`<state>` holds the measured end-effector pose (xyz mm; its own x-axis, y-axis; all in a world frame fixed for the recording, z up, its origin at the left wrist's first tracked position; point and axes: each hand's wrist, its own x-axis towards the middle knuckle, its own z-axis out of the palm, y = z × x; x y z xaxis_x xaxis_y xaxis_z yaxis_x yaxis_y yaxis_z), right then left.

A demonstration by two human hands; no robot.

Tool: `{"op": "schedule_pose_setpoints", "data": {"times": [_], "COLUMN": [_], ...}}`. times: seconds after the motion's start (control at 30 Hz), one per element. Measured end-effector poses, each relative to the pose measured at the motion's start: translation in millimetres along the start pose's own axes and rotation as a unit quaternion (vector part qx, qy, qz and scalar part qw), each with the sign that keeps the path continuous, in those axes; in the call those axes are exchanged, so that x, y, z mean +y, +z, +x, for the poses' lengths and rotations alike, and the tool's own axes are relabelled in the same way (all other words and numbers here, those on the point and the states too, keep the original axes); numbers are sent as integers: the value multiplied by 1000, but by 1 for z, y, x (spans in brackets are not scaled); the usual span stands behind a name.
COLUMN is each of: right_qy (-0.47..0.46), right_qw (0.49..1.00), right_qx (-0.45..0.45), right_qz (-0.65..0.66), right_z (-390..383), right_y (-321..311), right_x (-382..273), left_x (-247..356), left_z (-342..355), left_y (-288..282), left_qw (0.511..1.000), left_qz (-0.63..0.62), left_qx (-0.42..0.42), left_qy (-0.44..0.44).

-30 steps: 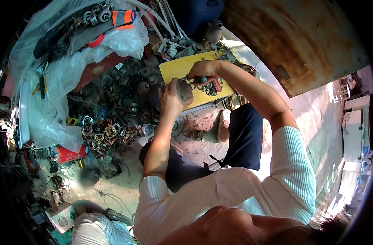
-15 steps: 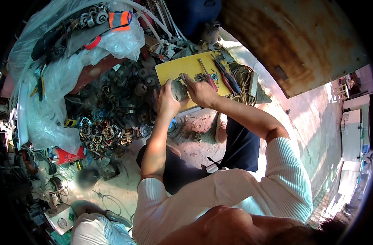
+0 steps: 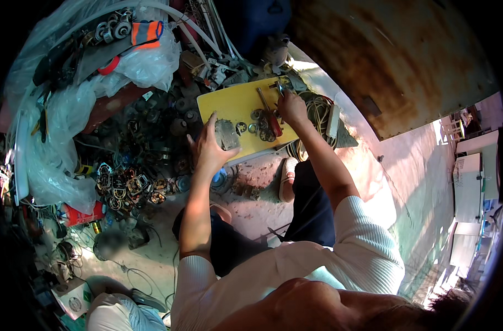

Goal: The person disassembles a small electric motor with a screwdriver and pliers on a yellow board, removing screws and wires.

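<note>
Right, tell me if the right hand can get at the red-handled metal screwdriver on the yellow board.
Probably yes: the right hand is close beside the red-handled metal screwdriver, whose handle looks uncovered. The hand's fingers seem to be on a shiny metal tool, though, which may need releasing first.

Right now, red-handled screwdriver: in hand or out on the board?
Out: the red-handled screwdriver lies on the yellow board, handle beside loose round metal parts; the right hand is to its right, not around it.
</note>
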<state>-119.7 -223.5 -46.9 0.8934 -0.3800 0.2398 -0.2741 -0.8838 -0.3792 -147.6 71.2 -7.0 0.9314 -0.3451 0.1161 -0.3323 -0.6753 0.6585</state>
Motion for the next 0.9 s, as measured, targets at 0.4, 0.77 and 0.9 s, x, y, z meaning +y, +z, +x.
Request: {"op": "schedule_pose_setpoints", "data": {"times": [0.4, 0.77, 0.9], "right_qy": [16, 45, 20], "right_qw": [999, 995, 997], "right_qx": [30, -93, 34], "right_qz": [-26, 6, 70], "right_z": [-20, -43, -42], "right_y": [-22, -15, -29], "right_x": [-14, -20, -27], "left_x": [-31, -37, -59], "left_z": [-11, -30, -33], "left_y": [-14, -15, -6], "left_qw": [967, 962, 969], "left_qz": [-219, -166, -68], "left_qx": [128, 186, 214], "left_qy": [-4, -112, -104]}}
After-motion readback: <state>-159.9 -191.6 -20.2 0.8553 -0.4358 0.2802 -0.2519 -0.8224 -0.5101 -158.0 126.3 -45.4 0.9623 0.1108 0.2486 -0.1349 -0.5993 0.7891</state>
